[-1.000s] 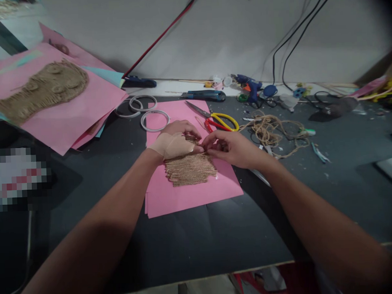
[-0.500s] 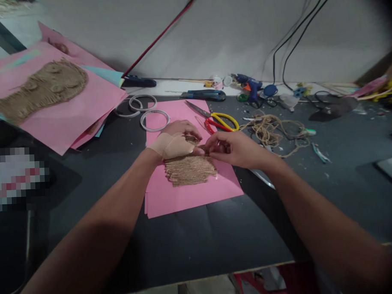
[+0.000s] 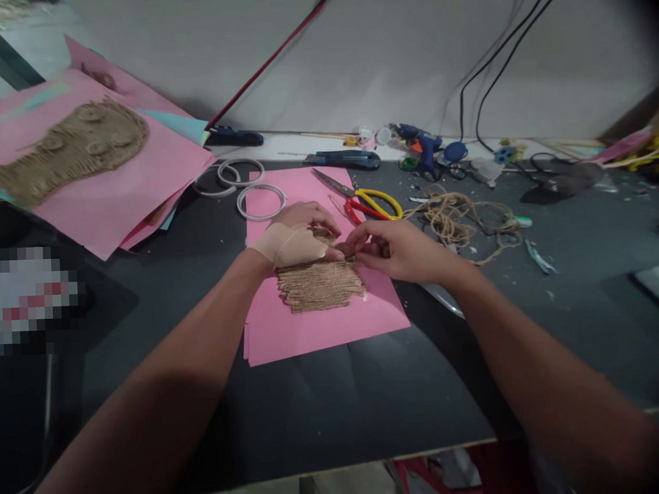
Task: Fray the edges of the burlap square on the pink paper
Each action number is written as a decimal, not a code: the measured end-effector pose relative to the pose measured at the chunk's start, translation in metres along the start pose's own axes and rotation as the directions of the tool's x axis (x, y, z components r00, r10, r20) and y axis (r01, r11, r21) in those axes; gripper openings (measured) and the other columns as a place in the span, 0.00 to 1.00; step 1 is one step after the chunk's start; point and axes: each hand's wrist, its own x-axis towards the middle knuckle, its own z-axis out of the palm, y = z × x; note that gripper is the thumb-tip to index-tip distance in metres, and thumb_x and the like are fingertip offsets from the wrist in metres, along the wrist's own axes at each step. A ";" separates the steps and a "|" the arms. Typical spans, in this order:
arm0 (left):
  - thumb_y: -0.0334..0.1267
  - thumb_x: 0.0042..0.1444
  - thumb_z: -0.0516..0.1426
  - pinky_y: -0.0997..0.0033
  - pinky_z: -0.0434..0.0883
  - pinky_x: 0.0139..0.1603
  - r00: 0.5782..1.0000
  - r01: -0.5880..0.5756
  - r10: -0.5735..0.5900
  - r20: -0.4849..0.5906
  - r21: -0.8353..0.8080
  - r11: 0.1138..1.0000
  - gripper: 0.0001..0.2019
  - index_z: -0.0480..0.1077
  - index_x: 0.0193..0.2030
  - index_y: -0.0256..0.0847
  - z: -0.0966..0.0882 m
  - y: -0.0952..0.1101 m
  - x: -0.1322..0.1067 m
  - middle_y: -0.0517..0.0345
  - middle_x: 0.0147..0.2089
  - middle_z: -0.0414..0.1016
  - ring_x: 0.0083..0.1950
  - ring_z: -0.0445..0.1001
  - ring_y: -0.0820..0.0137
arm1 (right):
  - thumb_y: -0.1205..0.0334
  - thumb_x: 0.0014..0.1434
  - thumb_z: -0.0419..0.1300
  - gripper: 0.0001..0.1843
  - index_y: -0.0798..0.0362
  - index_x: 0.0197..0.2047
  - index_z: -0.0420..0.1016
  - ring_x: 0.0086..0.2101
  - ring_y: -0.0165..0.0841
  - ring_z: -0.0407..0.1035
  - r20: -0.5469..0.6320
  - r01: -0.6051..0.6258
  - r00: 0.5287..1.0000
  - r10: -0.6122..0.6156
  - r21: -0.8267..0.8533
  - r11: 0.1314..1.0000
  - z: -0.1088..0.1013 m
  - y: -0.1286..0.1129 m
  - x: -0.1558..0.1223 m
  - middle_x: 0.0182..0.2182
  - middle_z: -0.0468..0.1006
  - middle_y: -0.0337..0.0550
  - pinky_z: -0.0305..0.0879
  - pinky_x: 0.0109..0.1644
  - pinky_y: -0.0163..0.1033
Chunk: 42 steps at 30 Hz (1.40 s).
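A pink paper sheet (image 3: 316,330) lies on the dark table with a patch of brown jute twine rows (image 3: 320,287) stuck on it. My left hand (image 3: 299,233), wrapped in a beige bandage, rests on the upper part of the twine patch with fingers curled down onto it. My right hand (image 3: 397,248) is beside it on the right, fingertips pinched at the patch's top edge on a strand of twine. The two hands nearly touch.
Yellow-and-red scissors (image 3: 368,202) and a loose twine tangle (image 3: 461,221) lie right of the sheet. Tape rings (image 3: 260,200) sit behind it. A utility knife (image 3: 342,160), blue glue gun (image 3: 423,148) and cables line the wall. A finished twine piece on pink paper (image 3: 72,151) is at left.
My right hand has shifted slightly left and its fingers have closed tighter at the top edge of the twine patch. The left hand has stayed put.
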 end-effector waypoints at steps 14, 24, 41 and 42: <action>0.47 0.45 0.73 0.59 0.73 0.57 0.999 0.027 -0.027 0.030 0.013 1.000 0.16 0.83 0.39 0.45 -0.003 0.006 -0.001 0.55 0.49 0.83 0.55 0.77 0.58 | 0.65 0.64 0.61 0.07 0.50 0.46 0.76 0.35 0.34 0.76 -0.016 -0.030 0.999 0.029 -0.054 0.998 0.005 0.002 0.002 0.40 0.84 0.43 0.68 0.40 0.41; 0.47 0.44 0.72 0.57 0.71 0.56 1.000 0.021 -0.021 0.020 0.016 1.000 0.15 0.83 0.38 0.45 -0.002 0.005 0.001 0.55 0.48 0.84 0.53 0.77 0.58 | 0.67 0.65 0.58 0.10 0.51 0.49 0.67 0.36 0.34 0.71 0.036 -0.017 0.999 0.023 -0.152 0.988 0.007 -0.004 0.001 0.38 0.78 0.43 0.61 0.37 0.39; 0.49 0.45 0.71 0.55 0.71 0.60 1.000 0.001 -0.002 0.023 0.045 0.999 0.15 0.82 0.39 0.47 -0.002 0.002 0.001 0.56 0.50 0.83 0.54 0.78 0.58 | 0.68 0.62 0.59 0.08 0.49 0.44 0.68 0.36 0.35 0.71 -0.009 -0.026 1.000 0.025 -0.166 0.986 0.010 0.001 0.002 0.40 0.79 0.45 0.64 0.37 0.40; 0.49 0.45 0.71 0.55 0.71 0.60 1.000 0.001 -0.002 0.025 0.049 0.999 0.15 0.82 0.39 0.47 -0.002 0.002 0.001 0.55 0.50 0.83 0.54 0.78 0.58 | 0.69 0.62 0.60 0.07 0.49 0.43 0.69 0.35 0.35 0.71 -0.007 -0.025 1.000 0.025 -0.160 0.987 0.009 0.001 0.002 0.39 0.79 0.45 0.64 0.37 0.40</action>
